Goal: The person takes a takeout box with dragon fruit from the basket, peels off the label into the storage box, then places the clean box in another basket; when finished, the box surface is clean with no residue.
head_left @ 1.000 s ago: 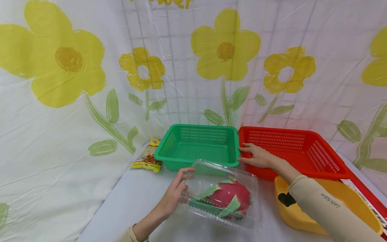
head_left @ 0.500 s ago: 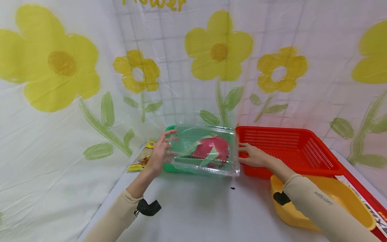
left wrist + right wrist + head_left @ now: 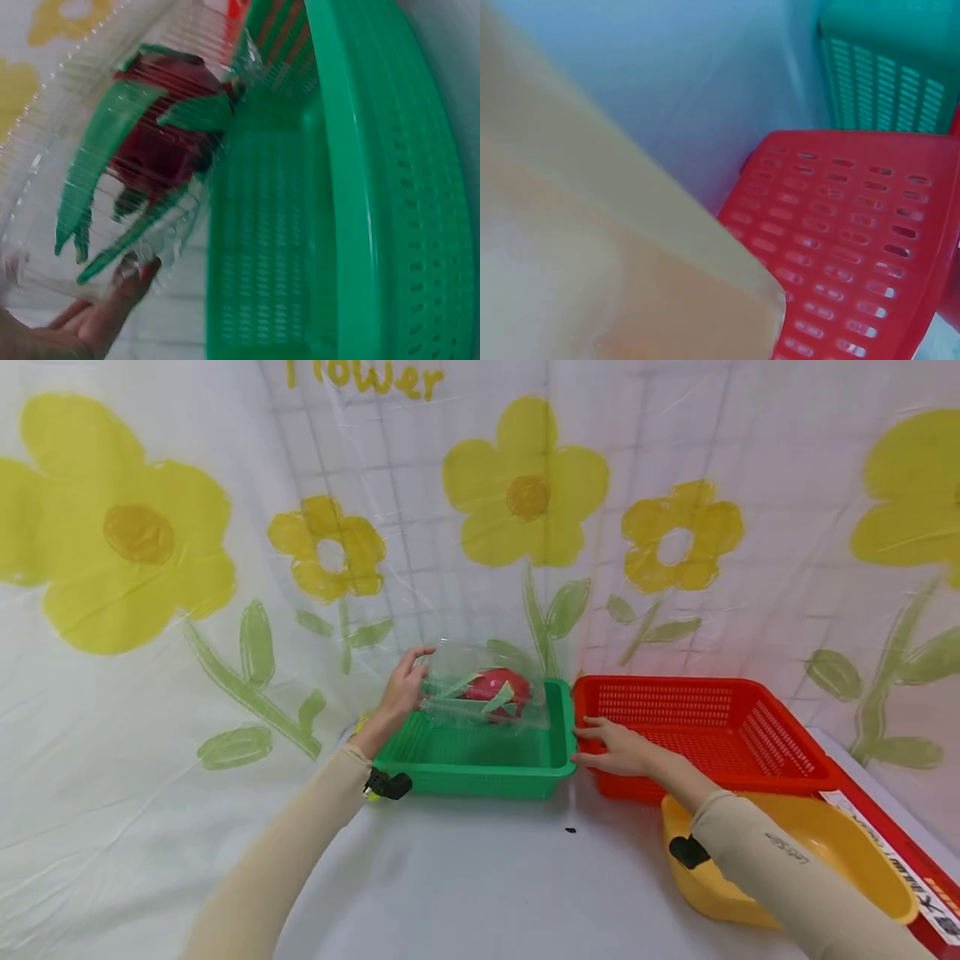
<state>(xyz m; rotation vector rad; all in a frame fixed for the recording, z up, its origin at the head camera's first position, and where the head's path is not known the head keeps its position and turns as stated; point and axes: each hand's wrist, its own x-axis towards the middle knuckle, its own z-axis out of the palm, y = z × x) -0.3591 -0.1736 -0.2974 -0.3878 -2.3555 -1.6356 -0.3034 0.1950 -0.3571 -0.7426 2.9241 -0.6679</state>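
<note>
My left hand (image 3: 402, 692) grips the left end of a clear plastic clamshell box (image 3: 536, 714), its thumb and fingers at the box's edge in the left wrist view. Inside lies a red dragon fruit (image 3: 161, 127) with green scales. The box is tilted over the back part of the green basket (image 3: 480, 781), above its floor. My right hand (image 3: 618, 749) lies over the left side of the red basket (image 3: 780, 727), fingers extended and spread, fingertips right at the green basket's right rim. In the right wrist view, the hand (image 3: 705, 307) is blurred and its fingertips are hidden.
A yellow basin (image 3: 708, 893) stands in front of the red basket, under my right forearm. Behind the baskets hangs a flower-printed curtain (image 3: 465, 527). A small black scrap (image 3: 571, 830) lies on the white table (image 3: 480, 885). A yellow packet is mostly hidden behind my left wrist.
My left hand has carried the box with the dragon fruit away from me, from in front of the green basket to over its back part. My right hand has stayed by the baskets' adjoining rims.
</note>
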